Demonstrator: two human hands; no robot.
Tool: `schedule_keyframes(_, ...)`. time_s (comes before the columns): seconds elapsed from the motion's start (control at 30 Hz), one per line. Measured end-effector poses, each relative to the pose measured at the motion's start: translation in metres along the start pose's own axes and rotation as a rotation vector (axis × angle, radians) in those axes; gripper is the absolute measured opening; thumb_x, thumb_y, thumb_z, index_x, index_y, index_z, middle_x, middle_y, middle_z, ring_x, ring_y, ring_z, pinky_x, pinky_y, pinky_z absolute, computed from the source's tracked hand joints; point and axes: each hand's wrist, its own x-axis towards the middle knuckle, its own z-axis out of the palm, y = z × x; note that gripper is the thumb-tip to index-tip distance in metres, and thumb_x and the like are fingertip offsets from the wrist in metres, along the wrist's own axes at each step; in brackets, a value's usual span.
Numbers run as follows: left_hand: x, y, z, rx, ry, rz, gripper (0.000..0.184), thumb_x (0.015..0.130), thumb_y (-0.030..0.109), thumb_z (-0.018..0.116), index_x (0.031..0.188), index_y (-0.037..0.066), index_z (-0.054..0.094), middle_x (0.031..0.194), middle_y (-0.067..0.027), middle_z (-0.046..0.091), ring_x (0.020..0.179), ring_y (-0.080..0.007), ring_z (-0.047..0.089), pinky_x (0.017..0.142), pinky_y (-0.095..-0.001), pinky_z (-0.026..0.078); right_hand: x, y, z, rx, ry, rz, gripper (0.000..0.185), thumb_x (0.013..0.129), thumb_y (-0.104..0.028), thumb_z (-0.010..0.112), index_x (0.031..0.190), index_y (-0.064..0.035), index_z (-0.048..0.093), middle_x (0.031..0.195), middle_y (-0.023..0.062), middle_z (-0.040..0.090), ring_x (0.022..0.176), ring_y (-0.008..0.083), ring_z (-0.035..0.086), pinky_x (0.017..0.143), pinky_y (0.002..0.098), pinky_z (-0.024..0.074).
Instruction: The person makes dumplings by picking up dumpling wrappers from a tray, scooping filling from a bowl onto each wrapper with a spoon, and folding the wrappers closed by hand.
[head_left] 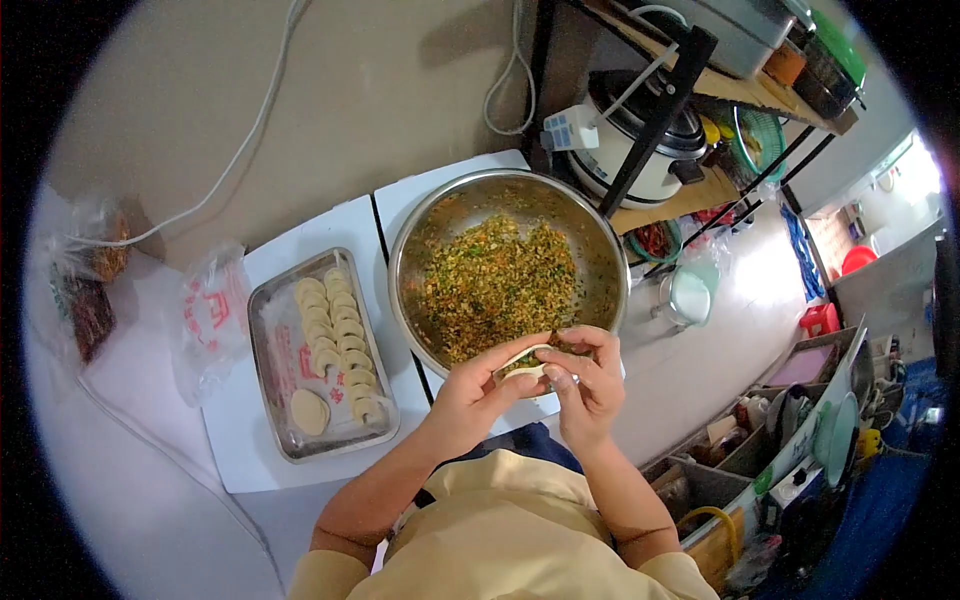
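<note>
Between my two hands is a dumpling (524,361), a round white wrapper partly folded up around chopped filling. My left hand (476,392) grips its left side, fingers along the far edge and thumb near. My right hand (584,382) pinches the wrapper's right edge with thumb and fingers. Just beyond them stands a big steel bowl (408,240) holding chopped green, orange and brown filling (500,285). To the left lies a metal tray (275,375) with two rows of folded dumplings (333,320) and a small stack of round wrappers (310,411).
A white table (240,465) carries the tray and bowl. Left of the tray lies a clear plastic bag (212,315) with red print. At the right back, a shelf rack (660,120) holds a rice cooker (640,160). Boxes of kitchen goods (745,450) stand at right.
</note>
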Motion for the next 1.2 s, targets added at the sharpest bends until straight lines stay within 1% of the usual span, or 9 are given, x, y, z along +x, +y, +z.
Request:
schedule_keyframes(0.23,0.004,-0.003,0.004,0.332,0.136,0.101,0.035,0.09,0.003,0.052,0.125,-0.002,0.051,0.117,-0.0108,0.057,0.099,-0.0123,0.056,0.083,-0.0257,0.049,0.003,0.0,0.004,-0.056,0.053,-0.004,0.016,0.07,-0.003,0.07,0.086,-0.0039,0.068,0.099,0.0104,0.056,0.09,0.0242,0.052,0.073,0.0317,0.0427)
schedule_keyframes(0.37,0.003,-0.001,0.006,0.31,0.159,0.077,0.033,0.09,0.003,0.054,0.122,-0.001,0.054,0.115,-0.0104,0.059,0.097,-0.0112,0.057,0.079,-0.0244,0.048,0.005,0.002,0.005,-0.009,0.09,-0.005,0.017,0.069,-0.004,0.072,0.085,-0.0032,0.065,0.096,0.0116,0.056,0.088,0.0244,0.053,0.073,0.032,0.0434)
schedule_keyframes(0.53,0.004,-0.003,0.003,0.136,0.175,0.011,0.03,0.091,0.004,0.052,0.12,-0.003,0.055,0.114,-0.0112,0.06,0.096,-0.0125,0.059,0.084,-0.0253,0.049,0.006,0.004,0.005,0.035,0.082,-0.013,0.02,0.07,-0.004,0.073,0.087,-0.0025,0.064,0.096,0.0126,0.055,0.088,0.0235,0.053,0.074,0.0309,0.0434)
schedule_keyframes(0.7,0.006,-0.004,0.005,0.056,0.241,0.073,0.028,0.092,0.005,0.049,0.118,-0.004,0.055,0.114,-0.0147,0.06,0.101,-0.0181,0.059,0.09,-0.0304,0.05,0.004,0.003,0.012,0.516,0.179,0.182,0.02,0.074,-0.001,0.069,0.093,-0.001,0.065,0.099,0.0114,0.055,0.093,0.0218,0.054,0.081,0.0309,0.0432)
schedule_keyframes(0.73,0.006,-0.004,0.005,0.034,0.26,0.088,0.028,0.093,0.006,0.047,0.118,-0.004,0.055,0.114,-0.0171,0.059,0.103,-0.022,0.059,0.091,-0.0334,0.049,0.004,0.004,0.011,0.517,0.181,0.182,0.02,0.074,-0.001,0.069,0.093,-0.001,0.065,0.099,0.0114,0.055,0.093,0.0218,0.054,0.081,0.0309,0.0432)
schedule_keyframes(0.87,0.007,-0.005,0.006,0.005,0.255,0.112,0.028,0.093,0.007,0.048,0.117,-0.005,0.055,0.116,-0.0173,0.058,0.103,-0.0232,0.059,0.091,-0.0346,0.05,0.001,0.009,0.011,0.479,0.123,0.121,0.021,0.076,0.0,0.067,0.097,-0.0012,0.067,0.1,0.0112,0.055,0.093,0.0218,0.055,0.081,0.031,0.0438)
schedule_keyframes(0.97,0.008,-0.004,0.009,0.023,0.232,0.114,0.028,0.093,0.007,0.049,0.118,-0.004,0.055,0.115,-0.017,0.059,0.103,-0.0223,0.059,0.091,-0.0336,0.05,0.0,0.012,0.012,0.458,0.121,0.112,0.02,0.075,0.001,0.066,0.095,-0.0015,0.067,0.099,0.0111,0.055,0.091,0.0215,0.055,0.079,0.0307,0.0441)
schedule_keyframes(1.03,0.008,-0.003,0.011,0.065,0.238,0.117,0.029,0.09,0.002,0.052,0.118,-0.004,0.055,0.113,-0.0117,0.06,0.099,-0.0147,0.059,0.09,-0.0284,0.05,0.002,0.012,0.011,0.425,0.121,0.104,0.018,0.075,0.001,0.066,0.093,-0.0016,0.067,0.098,0.0111,0.055,0.089,0.0214,0.055,0.077,0.0306,0.0442)
schedule_keyframes(1.2,0.006,-0.003,0.01,0.178,0.281,0.049,0.028,0.09,0.001,0.053,0.117,-0.003,0.057,0.111,-0.0111,0.062,0.097,-0.0136,0.059,0.089,-0.028,0.05,0.016,-0.002,0.001,0.121,-0.001,0.086,0.013,0.073,0.002,0.067,0.085,-0.0017,0.063,0.094,0.0108,0.053,0.083,0.0207,0.053,0.072,0.0295,0.0426)
